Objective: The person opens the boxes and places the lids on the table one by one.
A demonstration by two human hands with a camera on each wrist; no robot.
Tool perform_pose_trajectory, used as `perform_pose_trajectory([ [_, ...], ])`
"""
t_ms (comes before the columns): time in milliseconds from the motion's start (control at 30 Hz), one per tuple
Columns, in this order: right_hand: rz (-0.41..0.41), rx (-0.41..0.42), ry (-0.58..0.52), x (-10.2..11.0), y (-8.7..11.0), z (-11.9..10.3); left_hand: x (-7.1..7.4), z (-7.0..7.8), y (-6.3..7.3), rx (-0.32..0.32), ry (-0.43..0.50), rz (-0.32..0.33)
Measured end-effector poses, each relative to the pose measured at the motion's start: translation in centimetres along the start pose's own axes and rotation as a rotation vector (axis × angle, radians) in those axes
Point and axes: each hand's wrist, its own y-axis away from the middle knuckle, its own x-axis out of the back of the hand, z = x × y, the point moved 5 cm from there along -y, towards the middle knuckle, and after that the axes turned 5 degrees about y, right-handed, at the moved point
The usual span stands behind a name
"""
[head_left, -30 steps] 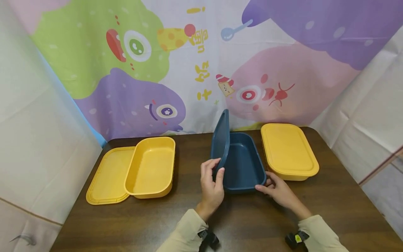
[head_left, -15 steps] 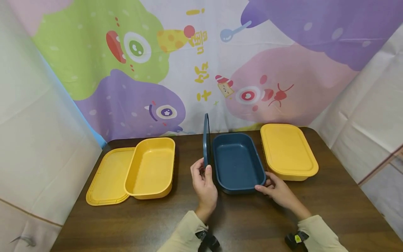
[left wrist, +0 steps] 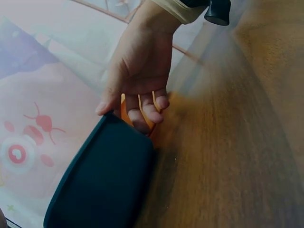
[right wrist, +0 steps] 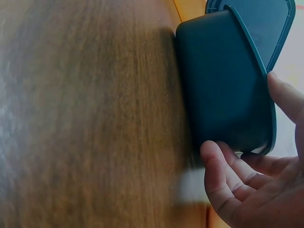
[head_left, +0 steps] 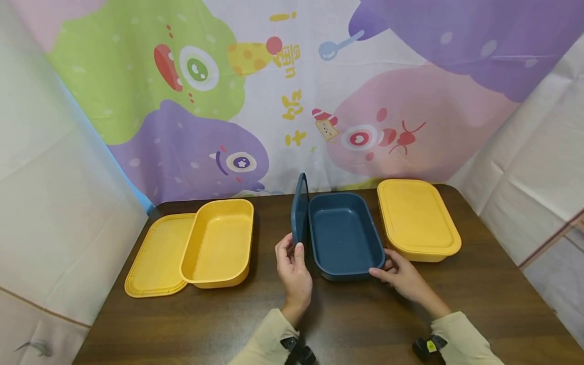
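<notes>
In the head view, a dark blue rectangular box (head_left: 348, 238) stands uncovered at the middle of the table. Just left of it, my left hand (head_left: 295, 284) pinches the matching blue lid (head_left: 299, 210) by its near end, thumb on one side and fingers on the other. The lid stands nearly on edge, tilted slightly; whether it touches the table is unclear. My right hand (head_left: 406, 279) grips the box's near right corner. The right wrist view shows the thumb over the rim and the fingers against the wall of the box (right wrist: 223, 85).
To the left, an open yellow box (head_left: 218, 243) overlaps a yellow lid (head_left: 157, 256) lying on the brown wooden table (head_left: 228, 324). A yellow box with its lid on (head_left: 420, 218) stands close to the right of the blue box. A printed cartoon curtain (head_left: 292, 101) hangs behind.
The blue lid has moved left off the box in my left hand, then dropped a little and tilted. My right hand has stayed at the box corner.
</notes>
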Motion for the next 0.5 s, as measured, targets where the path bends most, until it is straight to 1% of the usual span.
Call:
perform_pose_trajectory([
  [167,-0.002,0.001,0.007,0.0,0.0,-0.2,0.4,-0.3,0.1,0.031,-0.023,-0.024],
  [333,-0.007,-0.005,0.000,0.0,-0.1,-0.3,1.0,-0.2,0.2,0.062,-0.065,-0.049],
  [500,-0.005,-0.004,-0.005,0.0,-0.1,-0.3,1.5,0.0,0.3,0.065,-0.073,-0.061],
])
